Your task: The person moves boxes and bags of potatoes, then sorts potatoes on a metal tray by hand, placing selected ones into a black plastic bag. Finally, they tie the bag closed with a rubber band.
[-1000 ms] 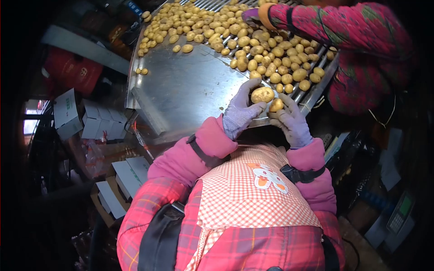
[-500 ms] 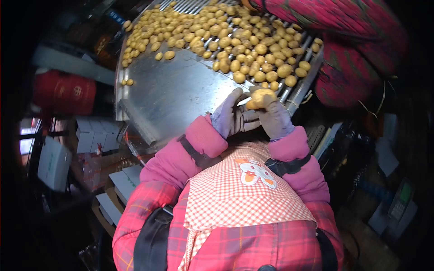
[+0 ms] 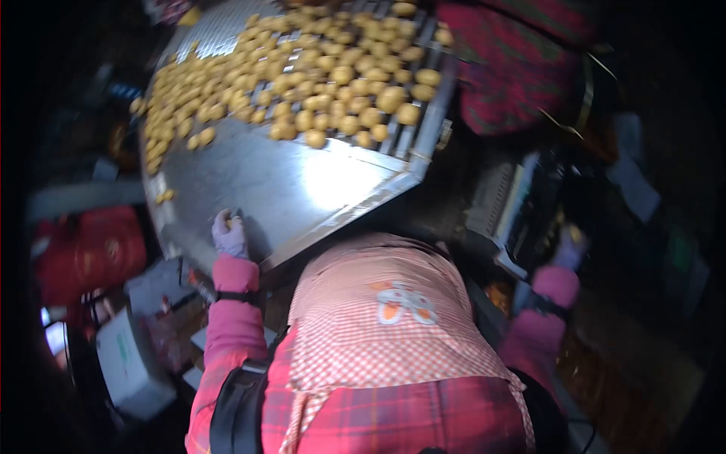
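My left hand, in a pale glove, is just above the left part of a bare metal sheet. Its fingers are curled, and a small yellowish patch shows between them that I cannot make out clearly. Far out to the right, my gloved right hand reaches over a dark area beside the table. Motion smears its fingers; a yellowish spot shows at them, possibly a potato. Many potatoes lie on the metal rollers beyond the sheet.
Another person's patterned red sleeve is at the upper right. A red container and a white box stand to the left. The table's metal edge runs in front of my checked apron. A grey slotted piece is at right.
My hands have moved apart from where they were together with a potato in the right one. The left went left over the sheet, the right far right and off the table. The view has shifted.
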Motion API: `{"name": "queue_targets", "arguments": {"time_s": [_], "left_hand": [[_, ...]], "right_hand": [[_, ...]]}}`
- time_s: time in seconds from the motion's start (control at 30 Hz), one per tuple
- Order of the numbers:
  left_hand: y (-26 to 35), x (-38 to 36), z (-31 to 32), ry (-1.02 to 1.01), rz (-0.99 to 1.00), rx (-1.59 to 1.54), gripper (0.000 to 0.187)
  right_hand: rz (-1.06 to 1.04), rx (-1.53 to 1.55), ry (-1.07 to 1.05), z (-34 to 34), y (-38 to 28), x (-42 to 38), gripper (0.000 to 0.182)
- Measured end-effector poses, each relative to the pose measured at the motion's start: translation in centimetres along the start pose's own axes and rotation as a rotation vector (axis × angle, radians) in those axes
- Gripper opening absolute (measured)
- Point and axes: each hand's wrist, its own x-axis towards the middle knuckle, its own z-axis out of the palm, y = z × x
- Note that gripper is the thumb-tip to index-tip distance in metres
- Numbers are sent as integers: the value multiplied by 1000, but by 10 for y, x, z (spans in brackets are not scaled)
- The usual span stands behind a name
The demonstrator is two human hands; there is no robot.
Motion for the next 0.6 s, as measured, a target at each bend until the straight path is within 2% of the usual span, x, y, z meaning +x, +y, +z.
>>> {"name": "queue_targets", "arguments": {"time_s": [0.03,0.07,0.1,0.13,0.2,0.27,0.3,0.33,0.37,0.4,0.43,0.47,0.5,0.53,0.6], "left_hand": [[14,-10,-21,5,4,233,47],[42,-25,-29,-2,0,457,51],[57,-38,-30,30,-26,467,51],[69,-50,-27,117,-54,480,53],[81,-69,-14,209,-103,489,55],[84,-79,-5,150,-82,375,56],[81,-76,-4,135,-76,410,55],[83,-75,-4,146,-94,406,55],[90,-76,-4,157,-136,400,54],[94,-77,-3,171,-179,394,53],[92,-77,-2,211,-157,401,50],[89,-77,-1,222,-179,398,50],[87,-77,0,268,-110,399,46],[86,-78,1,313,-40,400,42],[85,-76,3,347,-68,397,41]], "right_hand": [[-321,-250,534,-18,25,15,57],[-348,-117,461,-17,12,4,62],[-436,-127,305,-19,9,7,57],[-271,-274,443,-16,12,21,49],[-365,-284,255,61,-15,10,39],[-508,-396,-35,168,-65,-12,33],[-823,-573,-157,212,-80,-13,31],[-750,-450,-281,262,-100,-29,31],[-1005,-609,-345,301,-124,-45,31],[-1193,-576,-446,334,-133,-46,31],[-1368,-708,-493,364,-143,-41,36],[-1439,-947,-477,389,-140,-29,47],[-1508,-1233,-395,411,-129,-8,64],[-1526,-1237,-412,419,-132,-15,64],[-1170,-1655,-452,439,-138,-27,75]]}}
